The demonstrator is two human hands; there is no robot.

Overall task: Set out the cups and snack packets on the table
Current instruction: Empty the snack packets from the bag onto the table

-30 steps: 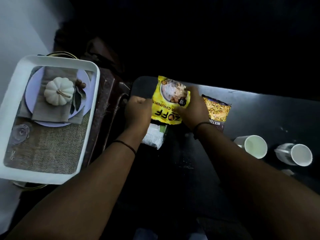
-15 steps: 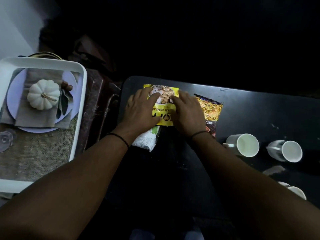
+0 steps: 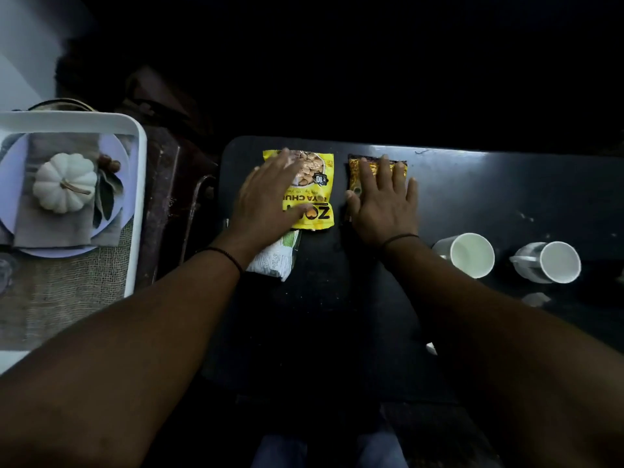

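A yellow snack packet [image 3: 315, 190] lies flat at the far left of the black table [image 3: 489, 190]. My left hand [image 3: 266, 201] rests flat on its left half, fingers spread. To its right lies a dark packet with yellow snack print [image 3: 354, 173], mostly covered by my right hand [image 3: 383, 204], which presses flat on it. A white and green packet [image 3: 275, 260] sticks out under my left wrist. Two white cups lie on their sides to the right, one nearer [image 3: 467, 255] and one farther right [image 3: 553, 263].
A white tray [image 3: 136, 204] at the left holds a plate, a grey napkin and a small white pumpkin [image 3: 64, 187] on burlap. Between tray and table stands dark brown furniture [image 3: 169, 184]. The room beyond the table is dark.
My hands have parted: the left has flattened onto the yellow packet, and the right has moved right onto the dark packet, which now lies straight, apart from the yellow one.
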